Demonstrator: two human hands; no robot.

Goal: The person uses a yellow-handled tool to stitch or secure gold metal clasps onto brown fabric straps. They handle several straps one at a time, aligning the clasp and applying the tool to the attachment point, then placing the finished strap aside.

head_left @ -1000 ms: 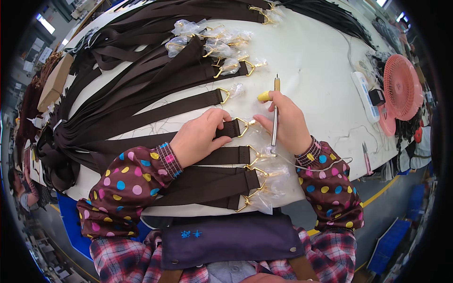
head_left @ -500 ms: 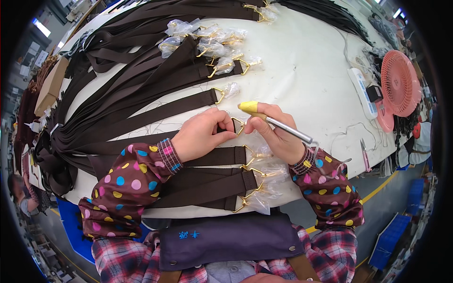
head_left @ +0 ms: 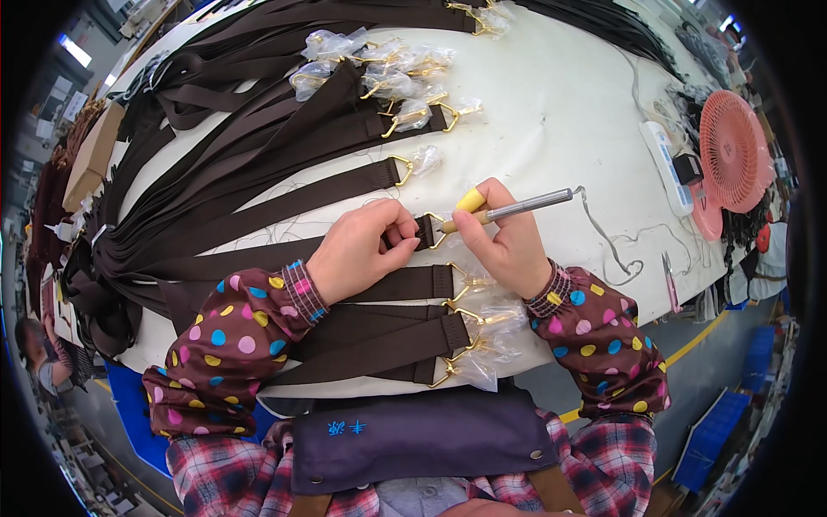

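My left hand (head_left: 362, 250) pinches the end of a dark brown webbing strap (head_left: 423, 233) just behind its gold metal ring (head_left: 433, 221). In my right hand (head_left: 508, 250) is a pen-shaped tool (head_left: 538, 203) with a silver barrel and a cord. It is held like a pen, its tip close to the strap end and ring; whether they touch I cannot tell. Yellow wrapping (head_left: 470, 199) covers a right fingertip. Nearer me lie more straps (head_left: 379, 349) with gold hardware in clear plastic wrap (head_left: 478, 366). Another strap (head_left: 319, 194) lies just beyond my left hand.
Bundled brown straps (head_left: 198, 90) fan across the left and far table. A pink fan (head_left: 732, 151), a white power strip (head_left: 665, 168) and pink-handled scissors (head_left: 670, 284) are on the right. The tool's cord (head_left: 603, 237) trails over the white tabletop (head_left: 560, 112).
My right hand has turned the tool so its tip points left toward the strap end and its barrel rises to the right. My left hand keeps its pinch on the strap.
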